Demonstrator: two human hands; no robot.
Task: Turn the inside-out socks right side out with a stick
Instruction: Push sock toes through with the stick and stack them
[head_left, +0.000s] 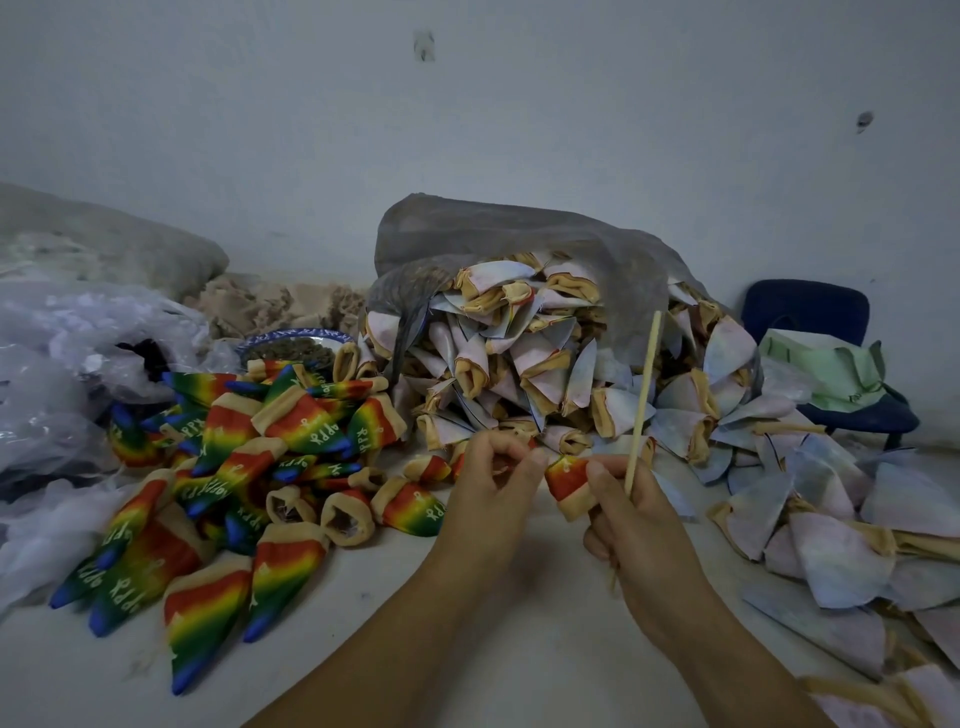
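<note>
Apparently sock (569, 480) and stick (644, 400) in right hand (636, 522)

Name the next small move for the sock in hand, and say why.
Likely the left hand should draw the pinched end of the sock outward to finish turning it: the sock shows its red print and beige cuff, looks bunched short, and the stick stands beside it in the right hand.

This looks like a small garment-finishing workroom. A white work surface (519, 597) runs up against a bare, scuffed white wall (467, 130) and is heaped with stock. Rainbow socks (234, 467) lie piled at its left. Pale inside-out socks (519, 374) spill from a grey mesh sack (519, 244) at the back. Crumpled clear plastic bags (62, 364) sit at the left edge and a blue chair (805, 312) at the right.
</note>
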